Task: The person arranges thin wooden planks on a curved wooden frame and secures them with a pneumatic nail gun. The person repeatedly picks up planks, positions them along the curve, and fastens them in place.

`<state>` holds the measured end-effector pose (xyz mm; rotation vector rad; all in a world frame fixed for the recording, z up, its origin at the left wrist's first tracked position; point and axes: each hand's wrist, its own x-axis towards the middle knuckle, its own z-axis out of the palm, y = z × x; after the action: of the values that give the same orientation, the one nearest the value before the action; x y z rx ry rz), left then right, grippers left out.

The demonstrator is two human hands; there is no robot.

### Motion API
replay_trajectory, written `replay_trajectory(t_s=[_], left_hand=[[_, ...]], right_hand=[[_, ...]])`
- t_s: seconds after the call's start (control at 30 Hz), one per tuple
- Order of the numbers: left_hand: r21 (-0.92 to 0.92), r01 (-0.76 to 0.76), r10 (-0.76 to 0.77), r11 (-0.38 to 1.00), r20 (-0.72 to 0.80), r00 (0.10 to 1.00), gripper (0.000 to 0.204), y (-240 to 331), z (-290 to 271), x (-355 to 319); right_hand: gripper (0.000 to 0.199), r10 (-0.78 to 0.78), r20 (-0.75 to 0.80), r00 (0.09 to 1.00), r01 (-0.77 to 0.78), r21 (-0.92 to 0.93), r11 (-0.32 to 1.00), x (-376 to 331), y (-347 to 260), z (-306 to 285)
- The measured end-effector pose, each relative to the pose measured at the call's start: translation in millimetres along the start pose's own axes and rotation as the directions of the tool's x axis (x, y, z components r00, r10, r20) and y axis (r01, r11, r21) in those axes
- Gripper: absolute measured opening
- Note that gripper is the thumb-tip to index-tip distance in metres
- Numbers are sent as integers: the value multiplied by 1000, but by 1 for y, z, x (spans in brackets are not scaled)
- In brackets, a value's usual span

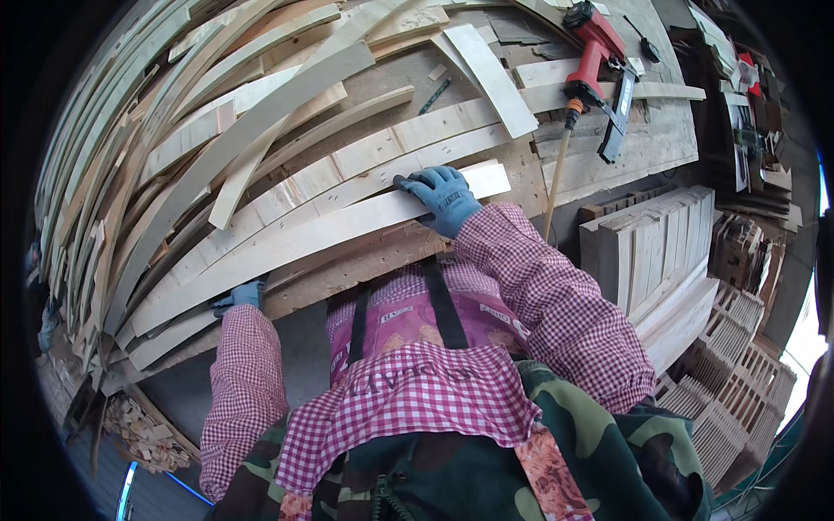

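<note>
Shows plain grey floor [304,378] below, 2 bright blue strips [128,491] at lower left, glaring white light [804,347] at far right.

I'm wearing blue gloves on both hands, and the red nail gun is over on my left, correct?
Not quite: the head view shows the red nail gun over on your right. Your left hand and right hand are indeed gloved in blue.

We're in a woodworking shop here: timber strips [165,113] crowding the upper left, red nail gun [596,43] upper right, scrap wood [146,427] lower left, slatted pieces [738,369] lower right!
</note>
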<state>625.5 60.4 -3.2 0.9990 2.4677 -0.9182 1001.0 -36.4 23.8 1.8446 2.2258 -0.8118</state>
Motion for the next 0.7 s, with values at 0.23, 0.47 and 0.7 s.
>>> replay_trajectory(t_s=[0.23, 0.47, 0.7], left_hand=[[-14, 19, -19, 1000, 10, 1000, 145, -4, 1, 0], [-59, 20, -17, 998, 47, 999, 145, -3, 3, -1], [-318, 38, -8, 947, 96, 995, 145, -34, 24, 12]], right_hand=[[78, 2, 9, 1000, -2, -38, 999, -4, -5, -4], [72, 61, -62, 996, -65, -71, 995, -1, -1, 13], [68, 58, 28, 998, -54, -129, 990, 7, 0, 13]])
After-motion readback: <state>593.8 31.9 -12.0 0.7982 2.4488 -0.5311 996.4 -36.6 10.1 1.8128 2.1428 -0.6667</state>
